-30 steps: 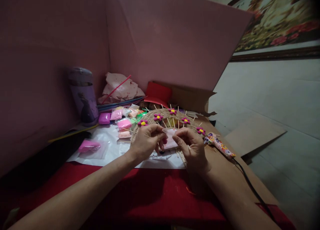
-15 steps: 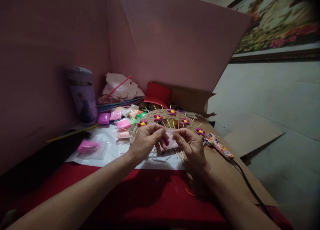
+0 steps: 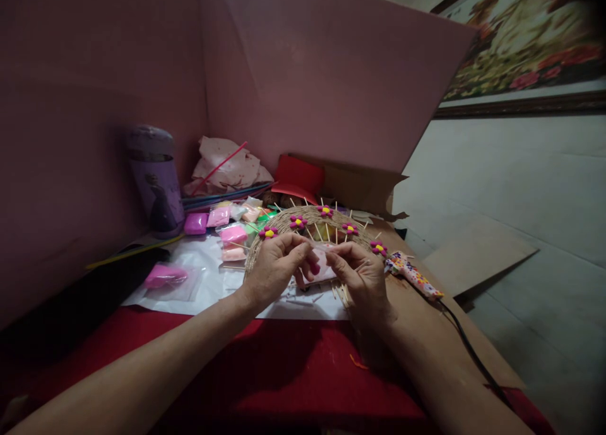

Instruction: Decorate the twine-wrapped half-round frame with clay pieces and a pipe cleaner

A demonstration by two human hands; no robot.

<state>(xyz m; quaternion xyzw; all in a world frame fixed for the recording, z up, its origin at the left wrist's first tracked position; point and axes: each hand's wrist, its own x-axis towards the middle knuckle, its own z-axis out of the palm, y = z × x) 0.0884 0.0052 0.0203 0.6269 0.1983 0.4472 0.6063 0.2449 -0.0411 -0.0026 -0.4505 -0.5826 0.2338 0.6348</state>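
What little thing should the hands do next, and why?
Maybe the right hand should pinch a tiny bit off the dark pink lump: the left hand holds it, the right fingertips are close by, and the flowers on the woven ring have petals of a similar colour.

Looks like home craft corner in front of me: packets of coloured clay [image 3: 233,234] on white sheet [image 3: 194,280], red cloth [image 3: 293,365] over table. Purple tumbler [image 3: 157,185] with princess picture at left. Pink panels [image 3: 322,75] behind. Framed flower picture [image 3: 530,50] on tiled wall [image 3: 497,151] at right.
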